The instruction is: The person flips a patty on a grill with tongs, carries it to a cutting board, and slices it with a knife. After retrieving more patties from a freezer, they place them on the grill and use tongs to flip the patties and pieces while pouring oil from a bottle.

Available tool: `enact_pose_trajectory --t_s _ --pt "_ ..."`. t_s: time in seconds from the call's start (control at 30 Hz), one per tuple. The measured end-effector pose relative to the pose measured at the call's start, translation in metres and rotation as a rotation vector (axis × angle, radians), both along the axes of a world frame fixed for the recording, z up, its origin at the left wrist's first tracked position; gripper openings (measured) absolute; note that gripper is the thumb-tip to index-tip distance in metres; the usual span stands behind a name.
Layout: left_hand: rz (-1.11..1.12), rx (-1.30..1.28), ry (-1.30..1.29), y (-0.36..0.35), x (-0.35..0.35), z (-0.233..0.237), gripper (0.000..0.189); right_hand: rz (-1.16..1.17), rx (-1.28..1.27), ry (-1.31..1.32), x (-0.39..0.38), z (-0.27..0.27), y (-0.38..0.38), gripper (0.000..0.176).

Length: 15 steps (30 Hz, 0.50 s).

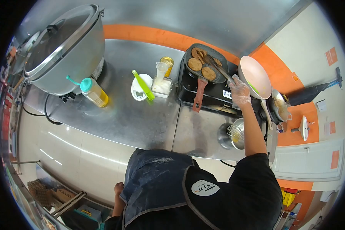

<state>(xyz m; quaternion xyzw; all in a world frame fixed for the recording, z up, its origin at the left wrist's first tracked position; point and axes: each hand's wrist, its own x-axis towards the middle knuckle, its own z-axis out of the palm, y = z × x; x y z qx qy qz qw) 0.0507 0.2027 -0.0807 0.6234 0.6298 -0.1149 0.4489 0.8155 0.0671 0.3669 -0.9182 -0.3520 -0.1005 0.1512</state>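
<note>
My right hand (240, 93), in a clear plastic glove, is closed around dark tongs (218, 68). The tongs' tips reach over the square grill pan (200, 73), touching or just above the browned patties (208, 73) at its far side. Several round patties lie in the pan, which sits on a black portable stove (222, 100) with its reddish-brown handle (199, 96) toward me. My left hand (119, 188) hangs low at my side, away from the counter. It is small and partly behind my apron, so its fingers do not show clearly.
A pink-white frying pan (255, 74) leans right of the stove. Nearer stands a metal bowl (238, 134) with a whisk (234, 132). Leftward are a scale (138, 92), green utensil (143, 84), square container (161, 89), tin (167, 61), oil bottle (94, 92) and large cooker (71, 53).
</note>
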Motion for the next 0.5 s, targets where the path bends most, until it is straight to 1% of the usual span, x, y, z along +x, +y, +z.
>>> enact_pose_trajectory --t_s 0.1,0.17,0.23,0.3,0.37,0.47,0.5 --pt "-0.030 0.046 -0.108 0.009 0.022 0.042 0.020 -0.058 0.013 0.062 -0.013 0.011 0.012 0.045" --pt "-0.043 0.062 -0.145 0.013 0.027 0.049 0.020 -0.057 0.020 0.050 -0.006 0.005 0.014 0.044" --pt "-0.168 0.088 -0.147 0.016 0.027 0.050 0.019 -0.054 0.026 0.038 0.001 -0.002 0.015 0.044" --pt "-0.178 0.120 -0.154 0.015 0.024 0.038 0.019 -0.056 0.070 0.036 0.005 -0.006 0.015 0.044" --pt "-0.186 0.152 -0.162 0.014 0.018 0.030 0.020 -0.054 0.049 0.014 0.007 -0.009 0.016 0.045" --pt "-0.379 0.234 -0.022 0.013 0.013 0.023 0.015 -0.062 0.041 -0.001 0.004 -0.007 0.017 0.045" --pt "-0.424 0.244 0.008 0.011 0.005 0.006 0.014 -0.072 0.055 0.006 0.002 -0.006 0.017 0.045"
